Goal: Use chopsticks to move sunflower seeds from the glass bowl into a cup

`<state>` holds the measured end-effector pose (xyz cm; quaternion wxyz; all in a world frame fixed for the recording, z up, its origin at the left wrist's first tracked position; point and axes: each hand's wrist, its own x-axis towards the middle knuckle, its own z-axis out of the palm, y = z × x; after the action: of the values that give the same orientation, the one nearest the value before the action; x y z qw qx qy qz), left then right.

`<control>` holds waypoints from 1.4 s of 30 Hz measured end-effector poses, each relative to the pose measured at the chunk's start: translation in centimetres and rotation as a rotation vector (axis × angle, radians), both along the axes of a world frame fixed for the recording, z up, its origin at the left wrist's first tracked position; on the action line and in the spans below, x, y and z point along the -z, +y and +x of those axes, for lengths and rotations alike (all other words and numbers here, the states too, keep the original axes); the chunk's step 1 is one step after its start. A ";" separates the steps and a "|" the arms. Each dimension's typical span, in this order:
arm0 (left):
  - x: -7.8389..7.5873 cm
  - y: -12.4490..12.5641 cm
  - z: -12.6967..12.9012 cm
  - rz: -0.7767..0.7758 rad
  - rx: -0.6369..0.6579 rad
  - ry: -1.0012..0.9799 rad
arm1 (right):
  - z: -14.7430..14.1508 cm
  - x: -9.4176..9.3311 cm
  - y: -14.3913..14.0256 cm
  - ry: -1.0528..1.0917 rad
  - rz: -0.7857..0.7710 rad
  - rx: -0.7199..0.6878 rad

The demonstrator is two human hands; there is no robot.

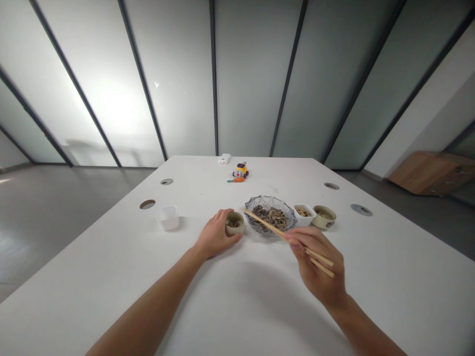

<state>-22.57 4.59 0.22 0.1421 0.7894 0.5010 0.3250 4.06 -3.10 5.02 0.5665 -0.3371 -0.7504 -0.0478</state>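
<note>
My left hand is wrapped around the side of a small beige cup standing on the table. Some dark bits that look like sunflower seeds lie inside that cup. A pair of wooden chopsticks is held in my right hand, the tips pointing left over the near left rim of a clear glass bowl. Striped sunflower seeds fill much of the bowl. Whether the tips pinch a seed is too small to tell.
Right of the bowl stand a white square container of pale nuts and a beige cup. A clear plastic container stands at left. Farther back are a yellow toy vehicle, a toy carrot and a white box-like device. The table has round holes.
</note>
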 end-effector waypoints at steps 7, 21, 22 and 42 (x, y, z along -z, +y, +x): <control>0.4 -0.1 -0.1 0.006 -0.002 0.005 | 1.8 1.6 2.3 0.078 -0.079 0.170; -0.2 -0.3 0.1 0.009 -0.001 -0.004 | 1.4 2.4 2.8 0.041 -0.153 0.084; -0.2 -0.3 0.1 0.008 -0.001 -0.004 | 1.4 2.3 2.8 0.038 -0.147 0.090; -1.8 -1.0 -0.3 -0.023 0.002 0.001 | -0.5 -1.8 -0.8 -0.005 -0.085 -0.042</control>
<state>-22.84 3.56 1.97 0.1514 0.7884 0.5041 0.3185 3.53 -3.91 6.82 0.5504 -0.3450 -0.7602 -0.0047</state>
